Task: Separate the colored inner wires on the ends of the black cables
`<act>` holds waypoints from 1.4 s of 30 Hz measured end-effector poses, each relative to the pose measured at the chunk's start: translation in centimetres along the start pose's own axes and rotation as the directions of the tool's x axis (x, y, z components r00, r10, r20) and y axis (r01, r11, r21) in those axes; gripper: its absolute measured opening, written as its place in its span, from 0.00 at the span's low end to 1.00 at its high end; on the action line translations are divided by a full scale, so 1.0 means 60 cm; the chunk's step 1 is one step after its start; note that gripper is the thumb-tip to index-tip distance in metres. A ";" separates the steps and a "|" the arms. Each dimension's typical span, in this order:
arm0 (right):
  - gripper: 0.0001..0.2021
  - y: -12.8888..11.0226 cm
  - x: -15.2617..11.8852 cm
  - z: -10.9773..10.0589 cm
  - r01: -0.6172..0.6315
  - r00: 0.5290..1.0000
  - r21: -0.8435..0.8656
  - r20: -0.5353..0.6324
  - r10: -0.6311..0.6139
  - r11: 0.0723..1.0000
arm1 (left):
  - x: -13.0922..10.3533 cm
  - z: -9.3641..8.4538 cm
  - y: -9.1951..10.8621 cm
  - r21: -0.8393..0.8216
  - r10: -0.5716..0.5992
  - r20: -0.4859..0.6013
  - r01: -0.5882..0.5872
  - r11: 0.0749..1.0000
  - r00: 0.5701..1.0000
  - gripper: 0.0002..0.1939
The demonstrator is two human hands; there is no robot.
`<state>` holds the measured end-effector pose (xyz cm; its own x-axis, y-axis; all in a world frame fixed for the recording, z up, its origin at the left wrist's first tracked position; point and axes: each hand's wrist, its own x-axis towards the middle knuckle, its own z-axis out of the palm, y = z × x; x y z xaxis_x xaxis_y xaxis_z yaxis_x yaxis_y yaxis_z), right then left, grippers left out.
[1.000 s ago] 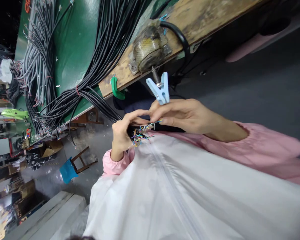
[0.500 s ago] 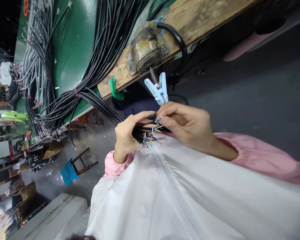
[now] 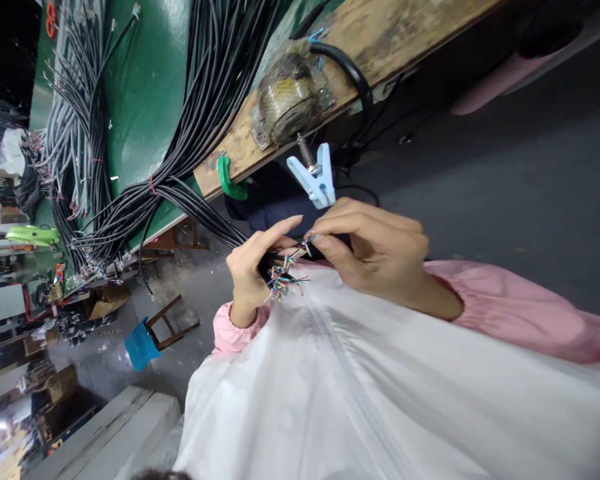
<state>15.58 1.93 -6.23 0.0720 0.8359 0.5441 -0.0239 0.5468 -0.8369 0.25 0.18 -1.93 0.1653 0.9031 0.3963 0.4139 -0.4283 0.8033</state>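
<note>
My left hand (image 3: 255, 260) is closed around the end of a bundle of black cables (image 3: 215, 223), which runs from the green table to my lap. Thin coloured wires (image 3: 283, 280) fan out of the cable ends below its fingers. With thumb and index finger, my right hand (image 3: 375, 250) pinches the fine coloured wires of one cable end, close beside the left fingertips. Just above the right hand, a light blue clip (image 3: 315, 177) hangs on the metal shaft of a small motor (image 3: 290, 100) at the table's edge.
More black cables and grey cables (image 3: 80, 100) lie on the green table (image 3: 140, 87). A green clamp (image 3: 230, 179) grips the wooden board (image 3: 380, 33) along its edge. A blue stool (image 3: 143, 343) stands on the floor at left, near grey boxes (image 3: 105, 433).
My right hand has turned slightly, and the coloured wires at its fingertips now point up more. My left hand and the loose wire ends have shifted slightly left.
</note>
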 end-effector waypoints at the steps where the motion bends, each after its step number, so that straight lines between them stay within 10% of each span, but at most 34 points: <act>1: 0.07 0.001 0.001 0.000 -0.011 1.000 0.014 0.016 0.011 1.000 | 0.002 0.000 0.001 -0.009 -0.006 0.006 0.006 1.000 1.000 0.16; 9: 0.07 0.002 0.008 -0.005 -0.046 0.990 0.094 0.136 0.033 0.994 | 0.005 -0.003 0.002 0.004 0.014 0.137 -0.015 1.000 0.990 0.14; 16: 0.09 -0.008 0.015 -0.023 -0.055 0.998 -0.133 -0.046 0.049 0.990 | -0.013 -0.005 -0.006 0.013 0.067 0.105 -0.069 0.998 0.992 0.18; 23: 0.08 -0.018 0.023 -0.043 -0.023 0.937 0.026 0.350 0.013 0.999 | -0.009 -0.010 -0.006 -0.004 0.078 0.147 -0.078 0.997 0.986 0.18; 30: 0.10 -0.024 0.026 -0.050 0.062 0.944 -0.139 0.330 -0.013 0.988 | -0.012 -0.011 -0.003 0.067 0.011 0.199 -0.024 0.997 0.980 0.21; 42: 0.11 -0.009 0.034 -0.041 -0.094 0.931 0.103 0.362 0.051 0.990 | -0.009 -0.008 0.008 0.030 0.002 0.152 -0.007 1.000 0.988 0.18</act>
<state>18.17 3.24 -4.83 -0.2948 0.8230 0.4855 -0.1331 0.4678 -0.8738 -0.06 -0.55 -1.52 0.3007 0.8964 0.3255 0.4391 -0.4331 0.7872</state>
